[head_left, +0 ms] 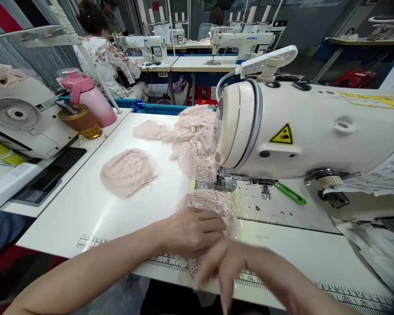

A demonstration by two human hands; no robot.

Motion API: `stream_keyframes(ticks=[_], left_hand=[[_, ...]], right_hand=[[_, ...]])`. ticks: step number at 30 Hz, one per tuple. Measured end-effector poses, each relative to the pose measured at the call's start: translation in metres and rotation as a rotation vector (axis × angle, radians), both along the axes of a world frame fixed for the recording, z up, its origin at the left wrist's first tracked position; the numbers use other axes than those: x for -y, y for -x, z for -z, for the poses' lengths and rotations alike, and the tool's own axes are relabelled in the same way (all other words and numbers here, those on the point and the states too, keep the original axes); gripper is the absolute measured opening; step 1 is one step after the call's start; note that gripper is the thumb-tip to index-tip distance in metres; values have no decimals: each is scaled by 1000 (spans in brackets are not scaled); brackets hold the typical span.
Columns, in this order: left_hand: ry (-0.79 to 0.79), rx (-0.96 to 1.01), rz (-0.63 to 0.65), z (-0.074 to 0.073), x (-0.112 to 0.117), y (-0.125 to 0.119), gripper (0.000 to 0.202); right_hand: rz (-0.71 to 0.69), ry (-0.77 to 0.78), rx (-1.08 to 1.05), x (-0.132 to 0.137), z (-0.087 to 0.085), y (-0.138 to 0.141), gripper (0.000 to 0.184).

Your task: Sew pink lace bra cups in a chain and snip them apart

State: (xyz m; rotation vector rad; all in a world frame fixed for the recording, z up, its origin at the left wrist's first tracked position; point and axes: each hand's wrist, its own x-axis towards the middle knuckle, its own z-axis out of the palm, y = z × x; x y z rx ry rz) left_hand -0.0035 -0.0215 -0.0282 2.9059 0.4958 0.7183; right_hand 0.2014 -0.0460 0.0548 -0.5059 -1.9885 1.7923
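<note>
Pink lace [213, 202] on white desk [85, 201], before 1 sewing mach. [302, 127]; L hand [192, 232] curled over it, pinch can't be told; R hand [228, 267], blurred, fingers spread, alongside; 1 fabric bundle [128, 173] at L.

Pale pink lace [210, 200] is partly covered by the left hand [192, 232], fingers curled, in front of the needle plate [205, 185] of a sewing machine [315, 118]; grip not resolved. The right hand [228, 264] is blurred, fingers parted and directed downward, near the front edge of the white table [92, 218]. Bunched lace [197, 144] is noted behind the plate. A rounded mesh bundle [128, 173] is laid to the left. A green tool [290, 192] is placed beneath the machine arm. Farther left, a phone [62, 168], an amber cup [80, 120] and a pink jug [93, 98] are set.
</note>
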Motion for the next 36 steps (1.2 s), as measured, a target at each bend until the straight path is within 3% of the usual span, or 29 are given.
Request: stream_keyframes(ticks=[2,4,9,12,16,19,23,27,36], left_hand=[[-10,4,-10,-1,0,0,16],[-20,-39,-8,-3,0,0,15],[22,-117,-29,-12,0,0,13],[7,-67,-157,-19,4,-5,16],[53,-48,-397,-25,7,-19,24],[48,-152,-490,-20,4,-26,41],[-76,-270,-503,-8,-3,-26,44],[-183,-327,-523,-8,-7,-24,42],[-178,-261,-508,-6,-16,-30,42]], right_hand=[[203,-284,91,-18,15,-1,10],[318,-554,206,-38,33,-4,11],[293,-1002,405,-70,64,-16,20],[293,-1184,420,-70,71,-21,27],[333,-1301,388,-66,77,-25,28],[382,-1376,384,-68,78,-30,26],[413,-1476,394,-73,78,-38,28],[428,-1529,449,-76,80,-41,30],[422,-1422,490,-77,86,-37,31]])
